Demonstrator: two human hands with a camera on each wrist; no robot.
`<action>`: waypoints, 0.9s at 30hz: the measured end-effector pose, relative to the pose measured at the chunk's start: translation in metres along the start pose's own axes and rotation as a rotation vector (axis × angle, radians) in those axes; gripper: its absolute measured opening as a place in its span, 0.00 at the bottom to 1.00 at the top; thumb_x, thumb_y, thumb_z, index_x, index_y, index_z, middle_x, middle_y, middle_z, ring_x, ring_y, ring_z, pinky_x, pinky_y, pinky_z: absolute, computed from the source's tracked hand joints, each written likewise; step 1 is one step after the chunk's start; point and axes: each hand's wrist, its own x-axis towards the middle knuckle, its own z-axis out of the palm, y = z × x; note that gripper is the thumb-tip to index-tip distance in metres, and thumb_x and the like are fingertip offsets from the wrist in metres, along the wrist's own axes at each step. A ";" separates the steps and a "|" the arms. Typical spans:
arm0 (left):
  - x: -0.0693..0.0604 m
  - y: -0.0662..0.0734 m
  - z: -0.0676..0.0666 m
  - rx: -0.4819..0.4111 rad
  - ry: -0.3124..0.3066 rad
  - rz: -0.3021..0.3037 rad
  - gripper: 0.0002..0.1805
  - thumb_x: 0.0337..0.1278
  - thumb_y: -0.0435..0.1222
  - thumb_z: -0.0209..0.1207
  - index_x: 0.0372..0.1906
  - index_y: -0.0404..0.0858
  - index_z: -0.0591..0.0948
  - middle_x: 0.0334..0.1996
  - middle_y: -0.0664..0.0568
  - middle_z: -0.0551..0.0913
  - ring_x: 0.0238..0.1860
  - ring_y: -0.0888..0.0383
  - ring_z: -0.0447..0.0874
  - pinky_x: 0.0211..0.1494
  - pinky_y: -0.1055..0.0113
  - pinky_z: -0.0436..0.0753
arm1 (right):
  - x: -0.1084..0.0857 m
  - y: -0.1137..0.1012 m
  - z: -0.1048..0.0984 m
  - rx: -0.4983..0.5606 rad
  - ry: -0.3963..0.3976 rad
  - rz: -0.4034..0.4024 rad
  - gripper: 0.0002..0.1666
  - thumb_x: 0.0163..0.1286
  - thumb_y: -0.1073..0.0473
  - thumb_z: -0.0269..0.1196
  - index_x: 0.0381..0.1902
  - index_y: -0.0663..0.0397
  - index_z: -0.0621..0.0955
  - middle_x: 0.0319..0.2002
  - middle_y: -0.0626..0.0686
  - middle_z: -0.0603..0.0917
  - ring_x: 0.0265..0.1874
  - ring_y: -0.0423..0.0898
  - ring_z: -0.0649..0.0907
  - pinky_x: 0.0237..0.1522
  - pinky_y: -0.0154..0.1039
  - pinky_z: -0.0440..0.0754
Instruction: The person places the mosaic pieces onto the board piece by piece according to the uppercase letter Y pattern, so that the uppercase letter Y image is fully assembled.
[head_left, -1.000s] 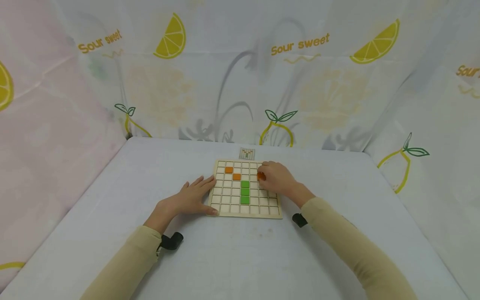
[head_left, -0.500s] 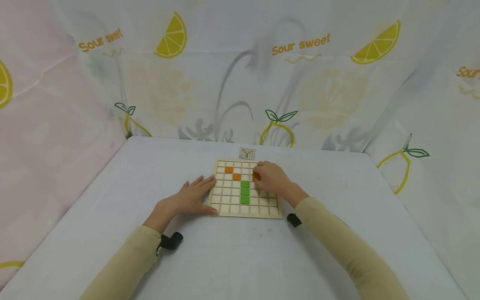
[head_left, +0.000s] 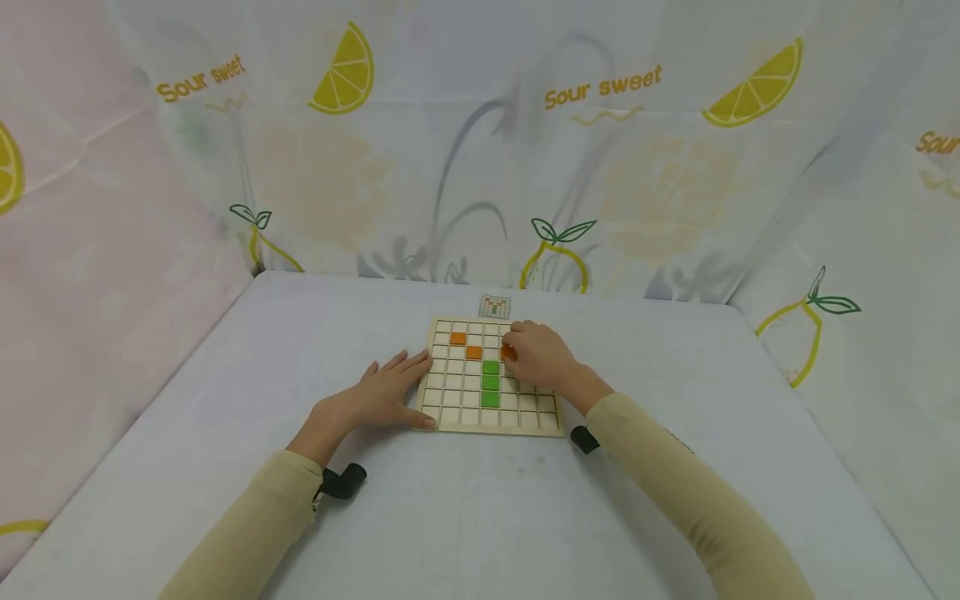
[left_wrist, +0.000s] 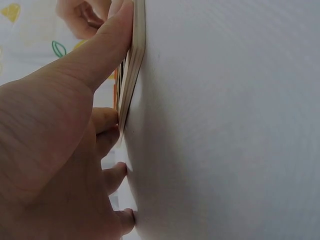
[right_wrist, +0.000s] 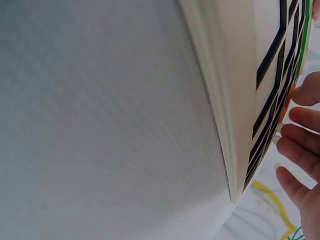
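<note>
A square wooden grid board [head_left: 480, 430] lies flat on the table, with white squares in its cells. Three green tiles [head_left: 491, 382] form a column near its middle. Two orange tiles, one [head_left: 458, 338] in the upper left and one [head_left: 474, 353] diagonally below it, sit in cells. My right hand [head_left: 543, 357] pinches another orange tile [head_left: 507, 353] low over the board's upper right; in the right wrist view, its thumb and index finger meet at the orange edge [right_wrist: 286, 104]. My left hand [head_left: 384, 395] spreads along the board's left edge, its thumb resting on the near corner.
Behind the board lies a small card [head_left: 494, 307] printed with a coloured grid pattern. White cloth covers the table [head_left: 480, 517]. A lemon-printed curtain [head_left: 420, 167] encloses the back and sides.
My right hand has slid a short way left over the board, carrying the orange tile toward the green column. The left hand and the placed tiles stay where they were.
</note>
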 end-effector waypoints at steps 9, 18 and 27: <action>0.001 -0.001 0.000 -0.003 -0.002 0.002 0.61 0.47 0.63 0.68 0.80 0.40 0.51 0.81 0.48 0.47 0.81 0.38 0.40 0.74 0.27 0.43 | -0.001 0.000 -0.001 -0.020 -0.018 0.015 0.14 0.67 0.58 0.62 0.48 0.55 0.86 0.43 0.53 0.84 0.40 0.50 0.82 0.47 0.47 0.82; 0.002 -0.004 0.002 -0.008 -0.005 0.003 0.62 0.47 0.64 0.68 0.80 0.42 0.51 0.81 0.49 0.47 0.81 0.39 0.39 0.75 0.28 0.42 | -0.002 0.002 -0.003 -0.009 -0.030 -0.004 0.13 0.67 0.58 0.62 0.46 0.54 0.86 0.39 0.50 0.83 0.35 0.46 0.79 0.43 0.45 0.81; 0.003 -0.006 0.003 -0.011 -0.003 0.008 0.62 0.47 0.64 0.67 0.80 0.42 0.51 0.81 0.49 0.47 0.81 0.38 0.39 0.75 0.28 0.42 | -0.012 0.008 -0.009 0.045 -0.056 -0.009 0.13 0.68 0.60 0.61 0.47 0.55 0.86 0.40 0.50 0.84 0.35 0.45 0.79 0.44 0.42 0.81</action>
